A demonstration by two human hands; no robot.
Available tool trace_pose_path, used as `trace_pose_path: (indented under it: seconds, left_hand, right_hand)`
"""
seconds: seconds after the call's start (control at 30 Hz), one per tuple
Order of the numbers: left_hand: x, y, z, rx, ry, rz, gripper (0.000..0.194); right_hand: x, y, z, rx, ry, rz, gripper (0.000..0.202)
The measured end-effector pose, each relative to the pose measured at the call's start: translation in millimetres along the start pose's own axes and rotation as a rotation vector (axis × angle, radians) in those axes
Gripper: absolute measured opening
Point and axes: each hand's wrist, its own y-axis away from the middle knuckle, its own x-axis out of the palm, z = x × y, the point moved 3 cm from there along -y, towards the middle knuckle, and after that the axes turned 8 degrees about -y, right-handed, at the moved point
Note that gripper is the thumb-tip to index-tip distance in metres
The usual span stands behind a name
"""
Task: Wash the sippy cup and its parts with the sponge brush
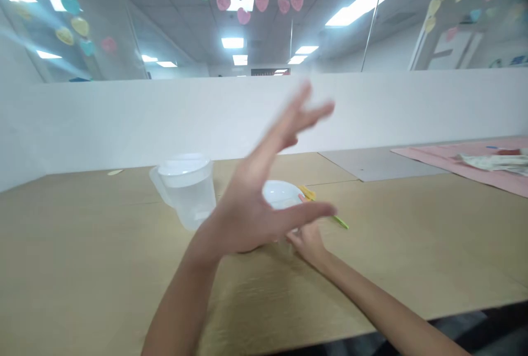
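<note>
My left hand [251, 207] is raised in the middle of the view, slightly blurred, with its fingers stretched out and its thumb spread apart; nothing is in it. Behind it a white bowl [282, 190] stands on the table, its near side mostly covered by that hand. At the bowl's right side my right hand [312, 243] grips it, a fingertip on the rim and the thumb lower at the near side. My left thumb hides part of this grip. A yellow-headed tool with a green handle [340, 222] lies just behind the right hand.
A translucent plastic pitcher [187, 193] stands left of the bowl, handle to the left. A pale flat piece [115, 172] lies at the back left. On the far right a pink cloth [437, 159] carries a pale bundle. A white wall [124, 119] bounds the table's [91, 268] back.
</note>
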Motion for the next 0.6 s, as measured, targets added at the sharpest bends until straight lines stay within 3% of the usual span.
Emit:
trace_pose_path:
  seconds: [0.03, 0.1, 0.2, 0.27, 0.33, 0.6]
  left_hand:
    - [11.0, -5.0, 7.3, -0.067, 0.038, 0.005, 0.064]
    - [43.9, -11.9, 23.7, -0.178, 0.056, 0.150, 0.069]
    - [93.1, -16.7, 45.4, -0.239, -0.014, 0.358, 0.055]
    - [112.6, -18.0, 54.4, -0.270, -0.034, 0.442, 0.044]
    - [118.8, -18.8, 57.1, -0.268, -0.031, 0.485, 0.038]
    - [105.2, -18.4, 51.0, -0.246, 0.049, 0.457, 0.034]
  right_hand:
    - [0.2, 0.0, -0.1, 0.001, -0.012, -0.004, 0.079]
    - [0.2, -0.2, -0.8, -0.003, -0.043, 0.003, 0.078]
    - [-0.9, -1.0, -2.5, 0.037, -0.079, 0.014, 0.079]
    - [-2.1, -1.2, -2.7, 0.082, -0.100, 0.022, 0.078]
    - [-3.2, -1.4, -1.5, 0.113, -0.130, 0.030, 0.074]
    - [-5.5, -5.4, 0.8, 0.129, -0.190, 0.042, 0.071]
